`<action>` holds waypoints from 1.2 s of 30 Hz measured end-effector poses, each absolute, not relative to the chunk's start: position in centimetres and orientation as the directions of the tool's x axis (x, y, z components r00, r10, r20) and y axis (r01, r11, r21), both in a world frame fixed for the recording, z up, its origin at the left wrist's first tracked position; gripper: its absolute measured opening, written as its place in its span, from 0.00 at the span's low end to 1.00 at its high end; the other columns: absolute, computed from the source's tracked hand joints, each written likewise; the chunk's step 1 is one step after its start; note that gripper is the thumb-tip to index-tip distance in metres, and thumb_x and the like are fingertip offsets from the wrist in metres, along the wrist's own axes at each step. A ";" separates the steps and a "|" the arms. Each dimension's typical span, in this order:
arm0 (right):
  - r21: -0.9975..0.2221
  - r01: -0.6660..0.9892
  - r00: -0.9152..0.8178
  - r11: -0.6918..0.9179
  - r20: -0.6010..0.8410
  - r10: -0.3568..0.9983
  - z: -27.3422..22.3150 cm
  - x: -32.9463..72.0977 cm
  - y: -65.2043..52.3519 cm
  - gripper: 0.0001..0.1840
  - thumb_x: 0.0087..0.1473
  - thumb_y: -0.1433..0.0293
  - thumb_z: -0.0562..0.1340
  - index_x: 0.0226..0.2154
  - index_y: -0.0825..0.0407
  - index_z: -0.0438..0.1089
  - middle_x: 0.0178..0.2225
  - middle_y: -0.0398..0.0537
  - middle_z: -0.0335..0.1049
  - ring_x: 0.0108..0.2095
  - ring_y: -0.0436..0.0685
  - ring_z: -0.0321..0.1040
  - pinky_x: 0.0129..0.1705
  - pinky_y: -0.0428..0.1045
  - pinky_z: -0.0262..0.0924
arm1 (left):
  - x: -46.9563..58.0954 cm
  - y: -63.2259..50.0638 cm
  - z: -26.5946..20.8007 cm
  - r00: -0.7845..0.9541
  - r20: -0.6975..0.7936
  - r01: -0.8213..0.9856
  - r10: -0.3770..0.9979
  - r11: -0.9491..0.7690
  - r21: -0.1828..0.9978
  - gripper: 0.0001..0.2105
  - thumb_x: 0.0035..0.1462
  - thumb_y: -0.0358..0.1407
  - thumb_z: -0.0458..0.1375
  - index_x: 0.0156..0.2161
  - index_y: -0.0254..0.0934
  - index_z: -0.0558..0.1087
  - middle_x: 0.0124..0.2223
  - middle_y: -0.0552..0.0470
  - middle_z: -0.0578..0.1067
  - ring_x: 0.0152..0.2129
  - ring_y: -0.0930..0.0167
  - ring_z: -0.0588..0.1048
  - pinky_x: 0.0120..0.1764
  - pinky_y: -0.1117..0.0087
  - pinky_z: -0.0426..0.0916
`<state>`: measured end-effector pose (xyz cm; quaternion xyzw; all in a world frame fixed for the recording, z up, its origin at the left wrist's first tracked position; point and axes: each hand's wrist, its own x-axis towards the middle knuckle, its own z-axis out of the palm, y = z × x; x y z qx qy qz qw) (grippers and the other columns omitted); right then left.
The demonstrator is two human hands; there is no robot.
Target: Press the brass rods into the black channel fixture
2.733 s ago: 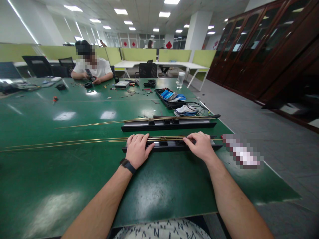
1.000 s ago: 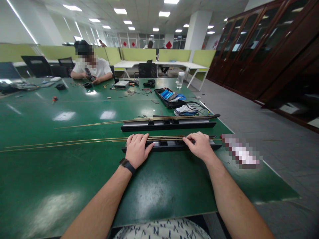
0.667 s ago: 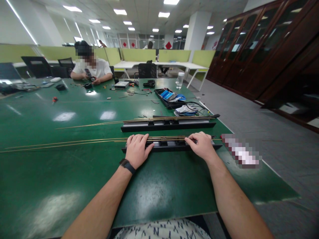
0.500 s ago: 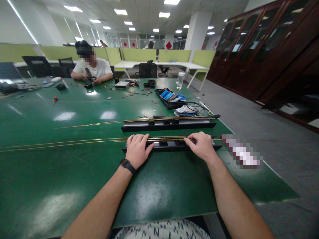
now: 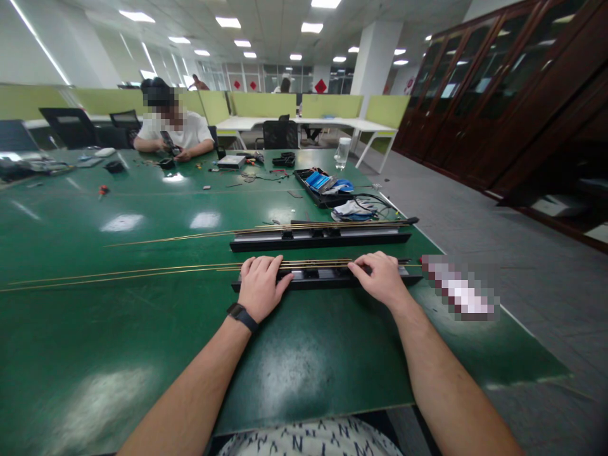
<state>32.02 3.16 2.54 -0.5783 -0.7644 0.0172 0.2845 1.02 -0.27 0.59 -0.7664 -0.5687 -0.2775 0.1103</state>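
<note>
A long, narrow black case (image 5: 327,284) with a pale inner strip lies across the green table in front of me. Thin brass-coloured rods (image 5: 316,263) run along it and stick out far to the left. My left hand (image 5: 261,285), wearing a dark wristband, is closed over the case's left part, its fingers across the rods and its thumb at the near side. Thumb and forefinger of my right hand (image 5: 377,275) meet in a pinch on the rods near the right end; the exact contact is partly hidden by the fingers.
Just behind lies a second black case (image 5: 351,239) with similar rods. Farther back are an open black box (image 5: 325,196) holding blue items, gloves and a clear water container (image 5: 342,154). A blurred-out object (image 5: 458,288) sits at right. Another person (image 5: 173,126) works across the table (image 5: 118,354).
My right hand has shifted very slightly left along the rods. My left hand stays in place on the case, and the view has moved a little.
</note>
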 end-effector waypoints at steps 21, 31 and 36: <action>-0.344 0.879 -0.167 0.330 0.426 0.889 2.4 32.1 3.2 0.16 0.59 0.55 0.61 0.28 0.47 0.74 0.31 0.45 0.77 0.38 0.58 0.67 0.46 0.56 0.48 | 0.9 -0.2 0.4 0.200 0.556 0.930 0.807 -0.335 0.151 0.21 0.67 0.48 0.54 0.57 0.39 0.72 0.49 0.42 0.78 0.50 0.58 0.73 0.58 0.52 0.58; -0.353 0.883 -0.152 0.308 0.407 0.901 2.5 32.0 3.3 0.18 0.59 0.54 0.60 0.26 0.48 0.74 0.28 0.46 0.75 0.37 0.59 0.66 0.45 0.56 0.48 | 0.9 -0.2 0.4 0.200 0.559 0.928 0.804 -0.338 0.154 0.21 0.67 0.48 0.54 0.57 0.39 0.72 0.49 0.42 0.78 0.50 0.58 0.73 0.58 0.52 0.58; -0.340 0.894 -0.142 0.293 0.406 0.903 2.5 32.5 3.4 0.18 0.59 0.55 0.60 0.25 0.47 0.74 0.27 0.46 0.75 0.37 0.59 0.66 0.44 0.56 0.47 | 0.9 -0.2 0.5 0.201 0.557 0.929 0.806 -0.337 0.152 0.21 0.67 0.48 0.54 0.57 0.39 0.72 0.49 0.42 0.78 0.49 0.58 0.73 0.58 0.52 0.58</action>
